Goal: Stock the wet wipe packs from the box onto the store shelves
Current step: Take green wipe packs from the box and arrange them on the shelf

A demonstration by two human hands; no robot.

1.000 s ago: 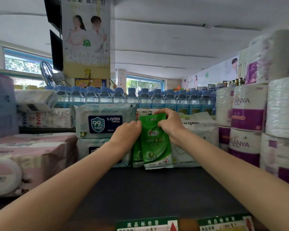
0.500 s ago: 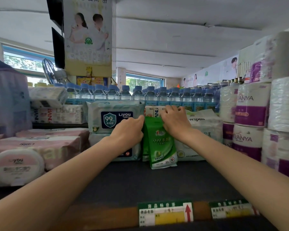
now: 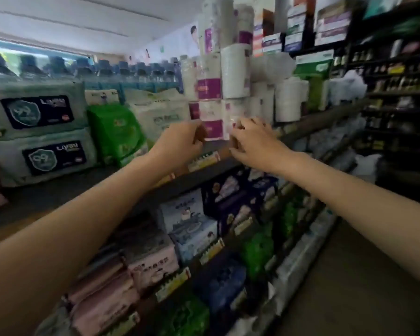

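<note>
The green wet wipe packs [image 3: 117, 134] stand upright on the dark top shelf [image 3: 58, 192], between the blue-labelled Liyou wipe packs [image 3: 37, 132] and a white wipes pack [image 3: 158, 112]. My left hand [image 3: 180, 141] hovers to the right of the green packs, fingers loosely curled, holding nothing. My right hand [image 3: 255, 139] is close beside it, in front of the purple-and-white paper roll packs [image 3: 211, 110], also holding nothing. The picture is blurred by motion. The box is out of view.
Water bottles [image 3: 121, 71] line the back of the top shelf. Stacked paper rolls [image 3: 235, 69] fill its right end. Lower shelves hold tissue packs [image 3: 153, 260] and price tags [image 3: 204, 161]. The aisle floor [image 3: 349, 275] runs along the right.
Both hands have let go of the green pack, which now stands on the shelf, and moved right. The view has swung right and down along the shelving.
</note>
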